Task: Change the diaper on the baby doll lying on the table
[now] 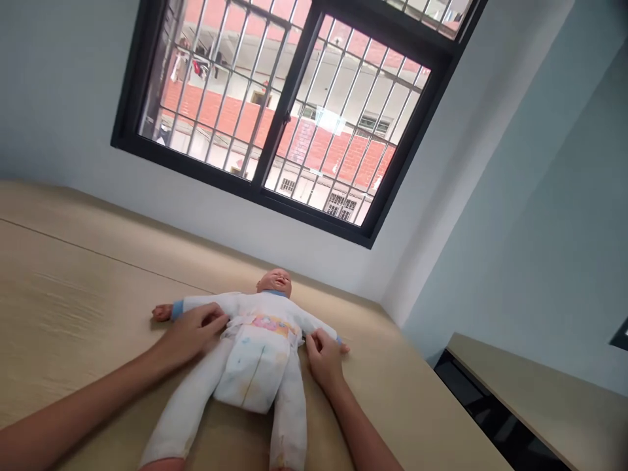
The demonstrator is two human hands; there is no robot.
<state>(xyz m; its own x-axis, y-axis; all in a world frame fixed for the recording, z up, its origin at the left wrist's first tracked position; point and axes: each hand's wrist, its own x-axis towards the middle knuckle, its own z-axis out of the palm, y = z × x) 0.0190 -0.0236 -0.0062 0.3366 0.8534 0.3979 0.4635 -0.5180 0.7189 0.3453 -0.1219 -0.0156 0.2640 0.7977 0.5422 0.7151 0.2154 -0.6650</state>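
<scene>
A baby doll point(277, 281) in a white suit with blue cuffs lies on its back, arms spread and legs toward me. Around its hips, over the suit, is a white diaper point(252, 369) with a colourful printed waistband. My left hand point(199, 327) is closed, its curled fingertips pinching at the diaper's left edge beside the doll's waist. On the other side my right hand point(324, 358) is closed too, thumb and fingers together at the diaper's frilled right edge. The exact grip of both hands is partly hidden by the fingers.
The doll lies on a wide pale-wood table point(88, 294) with a seam toward its back edge. Behind it are a wall and a dark-framed barred window point(260, 190). A lower wooden-topped unit point(530, 386) with a dark front stands at the right.
</scene>
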